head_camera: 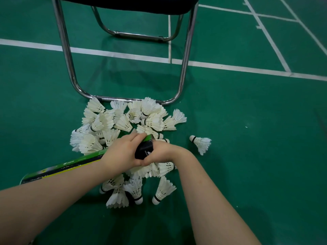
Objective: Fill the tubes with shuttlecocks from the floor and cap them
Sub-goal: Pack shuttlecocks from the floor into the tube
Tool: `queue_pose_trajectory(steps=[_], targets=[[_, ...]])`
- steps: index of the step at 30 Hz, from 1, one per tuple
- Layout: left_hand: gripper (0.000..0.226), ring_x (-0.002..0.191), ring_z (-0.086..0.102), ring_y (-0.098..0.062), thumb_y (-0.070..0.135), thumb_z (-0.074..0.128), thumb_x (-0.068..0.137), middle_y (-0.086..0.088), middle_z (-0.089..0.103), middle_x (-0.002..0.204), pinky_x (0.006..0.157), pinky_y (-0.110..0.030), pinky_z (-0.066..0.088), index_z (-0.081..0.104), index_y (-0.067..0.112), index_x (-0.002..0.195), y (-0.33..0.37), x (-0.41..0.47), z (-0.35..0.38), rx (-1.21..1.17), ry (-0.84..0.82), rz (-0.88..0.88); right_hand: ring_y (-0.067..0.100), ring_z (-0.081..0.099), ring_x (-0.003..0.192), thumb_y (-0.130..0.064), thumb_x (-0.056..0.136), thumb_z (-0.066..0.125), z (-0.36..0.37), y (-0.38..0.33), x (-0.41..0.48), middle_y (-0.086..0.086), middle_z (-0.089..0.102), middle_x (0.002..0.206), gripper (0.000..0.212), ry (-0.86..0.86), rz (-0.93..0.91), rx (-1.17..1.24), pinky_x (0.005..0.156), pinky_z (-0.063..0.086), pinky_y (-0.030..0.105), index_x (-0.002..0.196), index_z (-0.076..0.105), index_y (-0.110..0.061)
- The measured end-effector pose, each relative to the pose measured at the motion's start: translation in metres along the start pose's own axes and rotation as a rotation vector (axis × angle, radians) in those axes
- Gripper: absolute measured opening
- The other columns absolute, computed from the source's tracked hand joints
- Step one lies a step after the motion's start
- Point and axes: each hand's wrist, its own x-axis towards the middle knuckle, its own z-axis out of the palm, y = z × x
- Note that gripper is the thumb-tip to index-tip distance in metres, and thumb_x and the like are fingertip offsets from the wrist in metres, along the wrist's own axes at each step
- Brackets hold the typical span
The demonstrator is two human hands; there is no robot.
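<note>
- Left hand [122, 152]: I read the fingers as curled round the green tube [70, 165] near its far end. The hand is holding the tube.
- Right hand [162, 152]: the fingers are wrapped round the black cap [144, 150]. The two hands touch at the thumbs below the cap.
- Tube: it runs from the lower left of my view, up and to the right, into the left hand. Its near end hangs above the floor [247, 121] beside the left forearm. The body is green with a yellow stripe and a dark band.
- Cap: it sits at the far end of the tube, between the two hands. A strip of green shows just above it. I cannot tell whether the cap is seated on the tube or only held against it.
- Pile of shuttlecocks [123, 121]: white feathered ones lie heaped on the floor, under and beyond both hands. More lie in front of the hands, nearer to me, several with their cork ends toward me.
- Lone shuttlecock [200, 143]: it lies on its side to the right of the pile, apart from it, cork end pointing left.
- Chair [185, 59]: the chrome tube frame stands just behind the pile. Its front floor bar touches the farthest shuttlecocks.
- Floor: green court surface with white lines [123, 54] that cross behind the chair legs.
</note>
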Motion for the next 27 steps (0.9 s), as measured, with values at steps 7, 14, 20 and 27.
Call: queue_pose_trajectory(steps=[7, 14, 20, 27], targets=[[0.084, 0.109, 0.052, -0.022, 0.047, 0.076, 0.068, -0.002, 0.054, 0.126, 0.089, -0.033, 0.043, 0.039, 0.016, 0.138, 0.009, 0.008, 0.005, -0.026, -0.001, 0.016, 0.018, 0.052, 0.076, -0.014, 0.068, 0.065, -0.005, 0.02, 0.001, 0.003, 0.055, 0.078, 0.012, 0.034, -0.034, 0.245, 0.072, 0.044, 0.029, 0.076, 0.057, -0.017], [0.089, 0.118, 0.046, -0.019, 0.054, 0.071, 0.072, 0.0, 0.046, 0.134, 0.097, -0.03, 0.037, 0.029, 0.02, 0.143, 0.018, 0.022, 0.007, 0.006, 0.015, -0.051, 0.015, 0.059, 0.099, -0.026, 0.086, 0.061, -0.017, 0.064, -0.015, -0.004, 0.068, 0.096, 0.01, 0.567, -0.084, 0.978, 0.091, 0.044, 0.034, 0.091, 0.069, -0.023], [0.088, 0.118, 0.046, -0.021, 0.053, 0.07, 0.072, 0.0, 0.047, 0.134, 0.098, -0.033, 0.038, 0.031, 0.019, 0.142, 0.023, 0.028, 0.013, 0.012, 0.043, -0.046, 0.014, 0.053, 0.092, -0.02, 0.085, 0.063, -0.015, 0.109, -0.01, -0.005, 0.054, 0.106, 0.034, 1.402, 0.311, 0.9, 0.077, 0.039, 0.026, 0.118, 0.054, -0.018], [0.087, 0.116, 0.047, -0.024, 0.052, 0.072, 0.071, -0.003, 0.049, 0.131, 0.1, -0.035, 0.037, 0.034, 0.017, 0.14, 0.026, 0.031, 0.015, 0.014, 0.046, -0.025, 0.028, 0.047, 0.122, -0.032, 0.078, 0.072, -0.014, 0.142, 0.003, 0.009, 0.047, 0.134, 0.072, 1.36, 0.492, 0.773, 0.098, 0.039, 0.037, 0.138, 0.038, -0.009]])
